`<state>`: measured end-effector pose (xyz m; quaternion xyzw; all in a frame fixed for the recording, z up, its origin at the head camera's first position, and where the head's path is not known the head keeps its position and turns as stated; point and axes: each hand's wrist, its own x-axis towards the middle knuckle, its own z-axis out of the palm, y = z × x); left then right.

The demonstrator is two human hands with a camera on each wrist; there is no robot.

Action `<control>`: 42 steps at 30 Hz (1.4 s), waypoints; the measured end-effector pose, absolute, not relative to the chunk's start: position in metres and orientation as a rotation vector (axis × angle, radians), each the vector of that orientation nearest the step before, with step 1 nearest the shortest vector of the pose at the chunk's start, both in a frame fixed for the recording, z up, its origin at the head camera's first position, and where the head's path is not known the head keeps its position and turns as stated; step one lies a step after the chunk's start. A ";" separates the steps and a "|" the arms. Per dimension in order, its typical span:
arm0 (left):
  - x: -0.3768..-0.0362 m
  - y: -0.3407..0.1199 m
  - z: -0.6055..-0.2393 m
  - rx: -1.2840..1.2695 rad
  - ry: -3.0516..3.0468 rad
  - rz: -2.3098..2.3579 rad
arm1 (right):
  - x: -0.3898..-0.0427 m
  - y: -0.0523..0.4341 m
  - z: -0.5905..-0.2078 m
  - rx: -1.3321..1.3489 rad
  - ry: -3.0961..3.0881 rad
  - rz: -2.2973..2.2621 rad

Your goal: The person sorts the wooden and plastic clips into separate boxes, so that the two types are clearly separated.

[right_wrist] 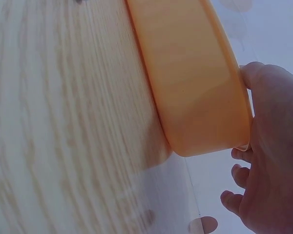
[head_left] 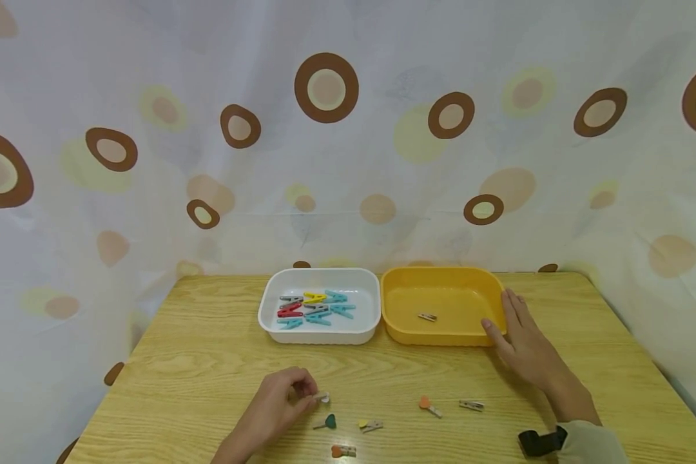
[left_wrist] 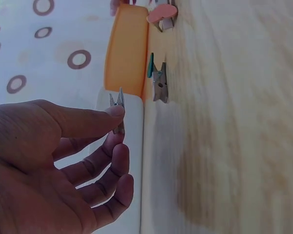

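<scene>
L hand (head_left: 278, 396) is near the front edge of the light wood-grain table (head_left: 209, 361), thumb and forefinger pinched together on a small plain wooden clothespin (head_left: 321, 397); the wrist view shows the peg (left_wrist: 118, 111) upright betw. thumb tip and fingertips, other fingers loosely curled below it.

R hand (head_left: 524, 345) lies against the right end of the yellow plastic rectangular tray (head_left: 441, 335), fingers fairly straight and apart, thumb at the tray's near corner; in the wrist view the hand (right_wrist: 271, 161) touches the tray wall (right_wrist: 195, 83), not wrapped round it. One small wooden peg (head_left: 426, 316) lies inside that tray.

Just left of it, touching or nearly so, sits a white plastic rectangular tray (head_left: 278, 322) holding a pile of coloured plastic pegs (head_left: 316, 307): teal, yellow, red, grey.

Loose on the table in front: a peg w/ teal heart (head_left: 327, 423) just beside L hand, a peg w/ yellow top (head_left: 370, 425), a peg w/ orange-red top (head_left: 343, 451) by the front edge, a peg w/ orange heart (head_left: 428, 405) and a plain wooden peg (head_left: 472, 405) nearer the R forearm. Behind the table hangs a white curtain w/ brown rings (head_left: 327, 87).
</scene>
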<state>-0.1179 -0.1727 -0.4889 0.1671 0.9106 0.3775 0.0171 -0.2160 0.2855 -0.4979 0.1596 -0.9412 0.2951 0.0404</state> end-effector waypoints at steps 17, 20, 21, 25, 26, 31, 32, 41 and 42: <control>-0.135 -0.150 -0.478 0.530 2.889 1.202 | -0.220 0.283 -0.499 0.491 -2.881 0.898; -0.139 -0.145 -0.476 0.535 2.883 1.232 | -0.220 0.283 -0.498 0.492 -2.875 0.897; -0.141 -0.143 -0.475 0.536 2.883 1.242 | -0.220 0.283 -0.498 0.494 -2.872 0.897; -0.146 -0.135 -0.473 0.540 2.879 1.284 | -0.219 0.283 -0.498 0.494 -2.871 0.904; -0.148 -0.133 -0.472 0.543 2.879 1.290 | -0.219 0.283 -0.498 0.492 -2.872 0.904; -0.154 -0.122 -0.469 0.583 2.892 1.310 | -0.218 0.283 -0.500 0.483 -2.877 0.904; -0.155 -0.120 -0.468 0.591 2.893 1.315 | -0.218 0.283 -0.500 0.485 -2.875 0.903; -0.168 -0.099 -0.460 0.653 2.896 1.391 | -0.217 0.285 -0.499 0.479 -2.883 0.897; -0.170 -0.096 -0.459 0.663 2.897 1.403 | -0.217 0.285 -0.499 0.477 -2.883 0.890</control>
